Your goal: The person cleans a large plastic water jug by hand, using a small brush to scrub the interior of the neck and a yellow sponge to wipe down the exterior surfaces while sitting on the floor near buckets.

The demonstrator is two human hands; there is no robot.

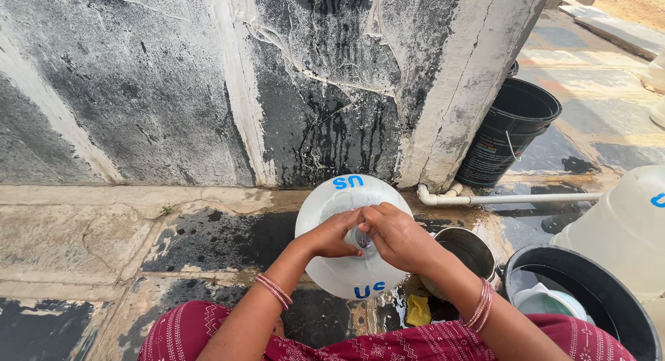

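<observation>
Head view, frame centre: left hand point(334, 235) and right hand point(396, 235) are closing around the neck of a large translucent white plastic water jug point(332, 198); steadying both grips evenly is advisable on wet paving.

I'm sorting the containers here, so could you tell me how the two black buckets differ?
The far bucket stands by the wall corner and looks empty; the near bucket sits beside the person's right arm and holds a pale lidded vessel. The far one shows a wire handle; the near one doesn't. Both are black, round and open-topped.

Bright even daylight, soft shadows, sharp focus, edges bowed.
</observation>
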